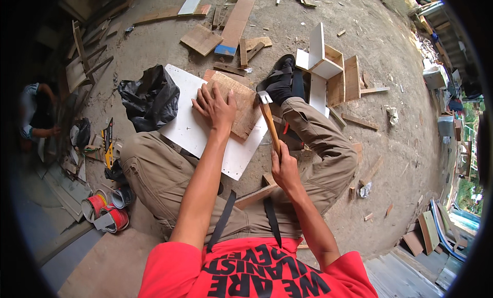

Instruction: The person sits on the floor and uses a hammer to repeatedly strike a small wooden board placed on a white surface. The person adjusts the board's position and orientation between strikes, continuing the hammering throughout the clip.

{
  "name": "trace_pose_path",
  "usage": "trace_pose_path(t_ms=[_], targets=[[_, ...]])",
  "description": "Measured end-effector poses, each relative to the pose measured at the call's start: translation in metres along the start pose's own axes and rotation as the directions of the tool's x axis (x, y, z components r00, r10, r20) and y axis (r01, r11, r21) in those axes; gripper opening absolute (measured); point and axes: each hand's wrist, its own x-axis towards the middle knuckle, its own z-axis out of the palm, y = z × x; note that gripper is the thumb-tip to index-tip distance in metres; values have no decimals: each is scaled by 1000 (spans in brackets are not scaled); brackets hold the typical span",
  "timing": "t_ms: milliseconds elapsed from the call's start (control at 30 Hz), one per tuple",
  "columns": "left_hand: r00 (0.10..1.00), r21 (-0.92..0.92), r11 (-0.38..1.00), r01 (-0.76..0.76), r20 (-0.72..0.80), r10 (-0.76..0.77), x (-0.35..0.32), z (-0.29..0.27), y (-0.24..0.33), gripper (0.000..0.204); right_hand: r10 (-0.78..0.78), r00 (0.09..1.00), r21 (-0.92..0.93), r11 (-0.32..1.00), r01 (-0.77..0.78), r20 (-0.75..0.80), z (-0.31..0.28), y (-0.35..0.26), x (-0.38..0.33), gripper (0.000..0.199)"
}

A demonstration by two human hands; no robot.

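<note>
My left hand (pixel 215 107) lies flat with its fingers spread on a brown wooden board (pixel 247 109). Under that board is a white panel (pixel 241 162), tilted across my lap area between my legs. In my right hand (pixel 285 168) is a claw hammer (pixel 270 124), gripped low on its wooden handle. The metal head points away from me, close by the board's right edge. From this view I cannot tell whether the head touches the board.
A black plastic bag (pixel 149 98) lies left of the panel. Wooden box pieces (pixel 336 77) stand beyond my right foot. Loose planks (pixel 236 26) are scattered ahead. Red cans (pixel 114 218) and a yellow-handled saw (pixel 108 146) sit at left. A person (pixel 38 110) is at far left.
</note>
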Motion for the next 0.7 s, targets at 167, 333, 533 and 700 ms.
trace_pose_path(t_ms=[167, 333, 533, 700], targets=[[1000, 27, 1000, 8, -4, -8, -2, 3, -1, 63, 10, 999, 137, 990, -5, -31, -5, -21, -25, 38], [1000, 29, 1000, -6, -4, 6, -1, 2, 2, 62, 34, 996, 116, 993, -24, -80, -2, -12, -3, 37], [1000, 11, 1000, -6, -3, 6, -6, 0, -2, 62, -56, 976, 224, 969, 104, -212, -41, -65, 34, 37], [1000, 0, 1000, -3, -15, 3, -2, 2, -1, 62, -109, 935, 342, 911, 230, -338, -52, -78, 55, 34]])
